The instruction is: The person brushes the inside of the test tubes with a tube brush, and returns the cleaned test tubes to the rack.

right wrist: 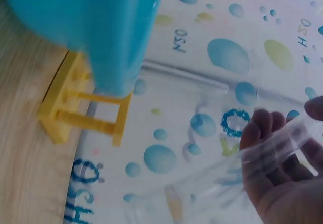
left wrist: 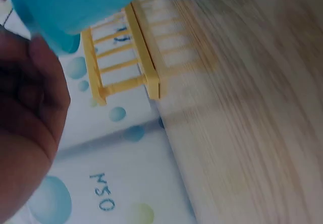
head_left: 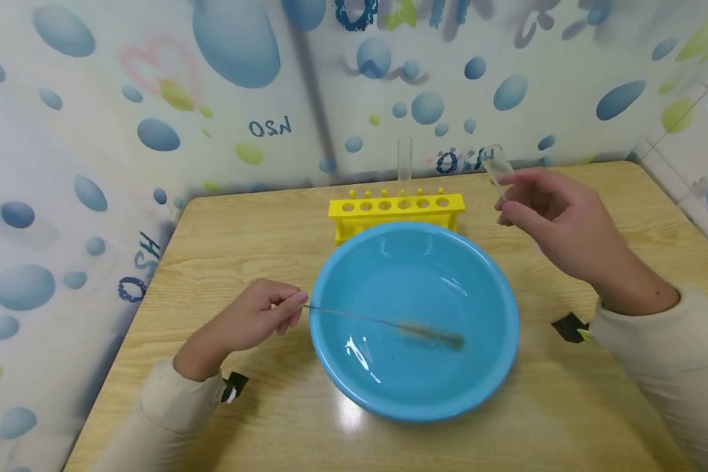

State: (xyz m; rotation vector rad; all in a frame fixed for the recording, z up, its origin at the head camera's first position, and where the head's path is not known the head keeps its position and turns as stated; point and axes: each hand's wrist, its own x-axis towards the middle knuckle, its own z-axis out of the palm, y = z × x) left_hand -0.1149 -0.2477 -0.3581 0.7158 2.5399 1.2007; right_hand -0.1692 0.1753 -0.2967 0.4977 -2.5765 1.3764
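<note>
My left hand [head_left: 250,318] is beside the left rim of a blue basin [head_left: 415,410], pinching the thin wire handle of a test tube brush [head_left: 433,334]. The brush's bristled end reaches over the inside of the basin and looks blurred. At the back right, raised above the table, my right hand [head_left: 578,229] holds a clear test tube [head_left: 497,167] between thumb and fingers, tilted. From the right wrist, the tube [right wrist: 212,176] shows as see-through, crossing in front of the fingers. The left wrist view shows part of the left hand [left wrist: 30,108]; the brush is out of sight there.
Directly behind the basin stands a yellow test tube rack [head_left: 396,206] with a row of holes and short pegs. Another clear test tube [head_left: 404,160] stands upright in it. The wooden table [head_left: 230,242] meets a wall [head_left: 307,157] patterned with blue drops.
</note>
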